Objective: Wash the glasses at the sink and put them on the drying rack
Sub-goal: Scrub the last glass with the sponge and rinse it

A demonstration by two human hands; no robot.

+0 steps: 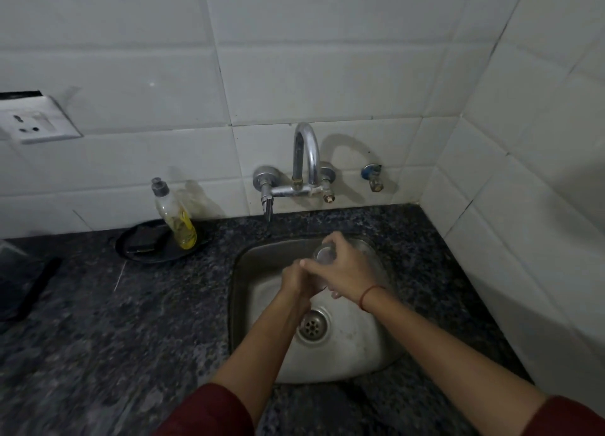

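Over the far half of the steel sink, I see the right hand wrapped around a clear drinking glass; the left hand presses against it, grip hidden.

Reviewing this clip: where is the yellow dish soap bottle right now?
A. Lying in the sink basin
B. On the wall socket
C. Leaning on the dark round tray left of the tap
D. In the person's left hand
C: the dish soap bottle stands tilted on the dark round tray, left of the tap, while both hands hold a glass over the sink.
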